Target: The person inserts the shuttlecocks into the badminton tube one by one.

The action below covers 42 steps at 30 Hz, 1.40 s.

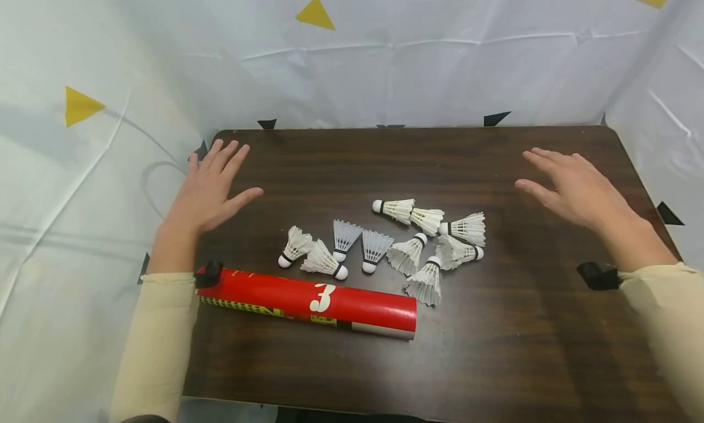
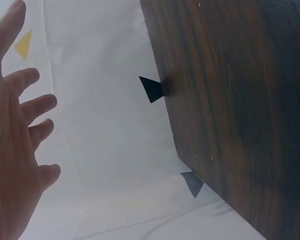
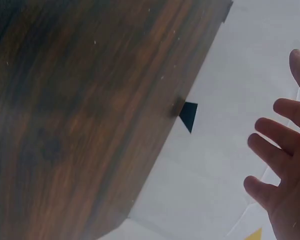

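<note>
My left hand point(image 1: 208, 191) is raised over the table's left side with fingers spread and nothing in it. Over the right side my right hand point(image 1: 577, 187) is held up the same way, also holding nothing. Between them several feather shuttlecocks lie loose, among them one shuttlecock point(image 1: 467, 228) at the right of the cluster and another point(image 1: 296, 246) at its left. Two greyer shuttlecocks, one of them this shuttlecock point(image 1: 376, 247), lie mid-cluster with corks toward me. In front rests a red shuttlecock tube point(image 1: 363, 307) on its side, its left end partly behind the left wrist strap.
The dark wood table point(image 1: 495, 362) has rounded back corners. White sheeting point(image 1: 418, 74) with yellow and black triangle markers stands behind it and at both sides. A black wrist strap point(image 1: 598, 276) is on the right wrist.
</note>
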Each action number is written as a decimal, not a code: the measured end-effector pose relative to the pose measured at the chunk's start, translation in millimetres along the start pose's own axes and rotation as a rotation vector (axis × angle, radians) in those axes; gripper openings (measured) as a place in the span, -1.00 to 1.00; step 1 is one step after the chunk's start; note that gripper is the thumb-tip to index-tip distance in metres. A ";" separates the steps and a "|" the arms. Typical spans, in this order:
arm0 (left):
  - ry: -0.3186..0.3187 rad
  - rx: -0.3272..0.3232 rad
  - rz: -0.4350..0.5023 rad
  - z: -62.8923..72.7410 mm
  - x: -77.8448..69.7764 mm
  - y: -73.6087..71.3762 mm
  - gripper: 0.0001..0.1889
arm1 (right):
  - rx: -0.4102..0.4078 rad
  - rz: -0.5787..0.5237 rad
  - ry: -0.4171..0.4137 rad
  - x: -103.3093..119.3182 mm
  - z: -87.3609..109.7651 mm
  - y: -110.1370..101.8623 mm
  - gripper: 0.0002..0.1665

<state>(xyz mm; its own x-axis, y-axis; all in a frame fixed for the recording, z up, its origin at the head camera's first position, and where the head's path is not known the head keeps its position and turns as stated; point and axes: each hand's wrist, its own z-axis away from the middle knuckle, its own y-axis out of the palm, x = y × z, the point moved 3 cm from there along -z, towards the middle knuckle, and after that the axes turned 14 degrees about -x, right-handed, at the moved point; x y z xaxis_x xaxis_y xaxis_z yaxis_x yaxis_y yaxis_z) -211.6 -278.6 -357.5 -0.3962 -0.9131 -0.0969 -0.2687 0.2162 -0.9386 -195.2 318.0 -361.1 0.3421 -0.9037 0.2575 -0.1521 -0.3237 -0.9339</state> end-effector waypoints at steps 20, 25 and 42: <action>0.158 -0.040 0.059 47.5 -93.6 -15.9 -0.12 | 0.043 -0.183 0.285 30.8 43.5 32.9 -0.22; 0.201 -0.038 0.155 70.8 -134.9 -6.3 -0.18 | 0.046 -0.209 0.308 40.3 47.8 50.3 -0.25; 0.346 0.019 0.263 126.6 -226.1 67.6 -0.15 | -0.025 -0.297 0.401 62.9 56.9 71.2 -0.24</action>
<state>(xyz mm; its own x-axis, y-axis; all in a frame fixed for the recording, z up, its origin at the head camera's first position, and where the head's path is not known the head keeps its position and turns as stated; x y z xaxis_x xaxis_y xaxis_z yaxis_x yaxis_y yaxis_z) -29.1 -101.3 -440.9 -0.7210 -0.6573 -0.2194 -0.1049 0.4164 -0.9031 -131.8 254.1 -425.6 -0.0093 -0.8064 0.5912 -0.1261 -0.5856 -0.8007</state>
